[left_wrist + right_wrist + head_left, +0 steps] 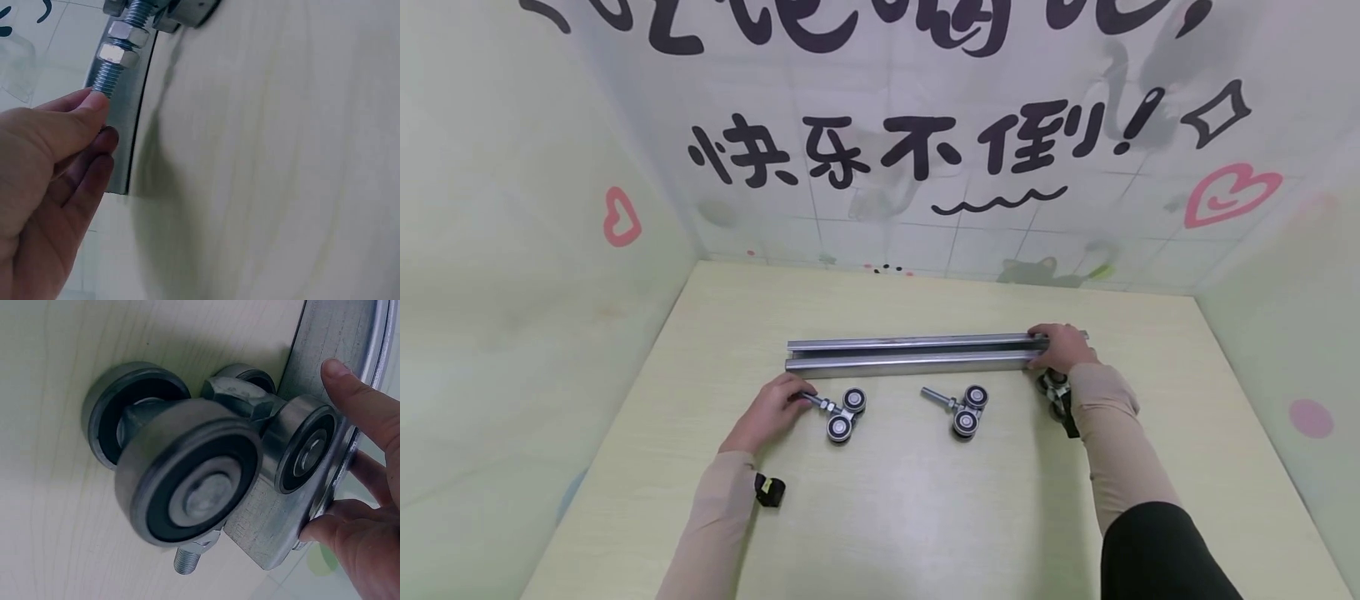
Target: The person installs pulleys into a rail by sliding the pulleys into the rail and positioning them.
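Observation:
My left hand [772,410] pinches the threaded bolt [107,76] of a roller trolley [847,414] between thumb and fingers. Two hex nuts [120,54] sit on that bolt just above the fingertips. Behind the trolleys lies a metal channel rail [910,355] with a slot along its top. Near its right end, my right hand [1063,348] grips the rail, thumb on the near side and fingers across it. A second trolley [967,411] rests on the table between the hands. Another trolley [200,481] is beside the rail under my right wrist, partly hidden in the head view.
The pale wood-grain table [910,517] meets a printed wall sheet [880,225] at the back. Side walls [512,275] close it in on the left and right. A small black device [770,491] sits at my left wrist.

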`<action>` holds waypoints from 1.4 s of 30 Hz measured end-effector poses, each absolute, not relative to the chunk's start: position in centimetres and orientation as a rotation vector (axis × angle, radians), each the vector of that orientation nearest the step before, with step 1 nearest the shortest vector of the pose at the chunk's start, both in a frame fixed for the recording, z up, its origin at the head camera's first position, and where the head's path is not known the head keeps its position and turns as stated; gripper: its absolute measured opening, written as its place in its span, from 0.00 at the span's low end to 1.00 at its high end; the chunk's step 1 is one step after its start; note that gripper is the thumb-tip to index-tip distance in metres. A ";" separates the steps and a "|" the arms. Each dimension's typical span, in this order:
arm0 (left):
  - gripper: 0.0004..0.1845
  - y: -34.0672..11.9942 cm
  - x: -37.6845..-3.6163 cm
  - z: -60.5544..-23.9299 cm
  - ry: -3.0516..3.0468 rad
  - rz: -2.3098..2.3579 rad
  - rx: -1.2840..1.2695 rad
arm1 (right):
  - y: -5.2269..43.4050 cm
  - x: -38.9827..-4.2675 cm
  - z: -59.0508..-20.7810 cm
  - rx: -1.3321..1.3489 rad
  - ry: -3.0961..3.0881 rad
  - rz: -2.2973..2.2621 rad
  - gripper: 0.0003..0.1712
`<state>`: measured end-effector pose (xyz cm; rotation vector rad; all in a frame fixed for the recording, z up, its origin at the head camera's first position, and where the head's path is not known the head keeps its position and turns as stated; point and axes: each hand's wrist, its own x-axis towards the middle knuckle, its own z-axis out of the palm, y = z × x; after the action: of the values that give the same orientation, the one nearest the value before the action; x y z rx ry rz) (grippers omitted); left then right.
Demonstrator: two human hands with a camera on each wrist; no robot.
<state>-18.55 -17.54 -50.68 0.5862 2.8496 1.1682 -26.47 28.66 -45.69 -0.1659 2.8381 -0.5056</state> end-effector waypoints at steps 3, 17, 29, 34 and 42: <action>0.08 -17.5 -18.6 -50.3 2.825 1.161 0.604 | 28.7 -26.4 -45.7 -0.169 2.835 -0.505 0.34; 0.08 -16.5 -18.3 -48.2 2.824 1.145 0.753 | 28.8 -26.3 -45.3 -0.130 2.823 -0.515 0.36; 0.09 -14.9 -18.2 -46.8 2.807 1.182 0.894 | 28.9 -26.4 -45.8 -0.114 2.813 -0.531 0.36; 0.08 -13.5 -17.9 -46.3 2.768 1.171 1.048 | 28.9 -26.5 -45.9 -0.161 2.840 -0.534 0.35; 0.08 -10.5 -17.3 -45.8 2.709 1.038 1.093 | 29.0 -26.7 -46.3 -0.198 2.863 -0.534 0.34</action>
<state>-17.31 -10.54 -45.84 1.0932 2.7087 1.0381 -26.72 28.96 -46.27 -0.1983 2.8625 -0.5339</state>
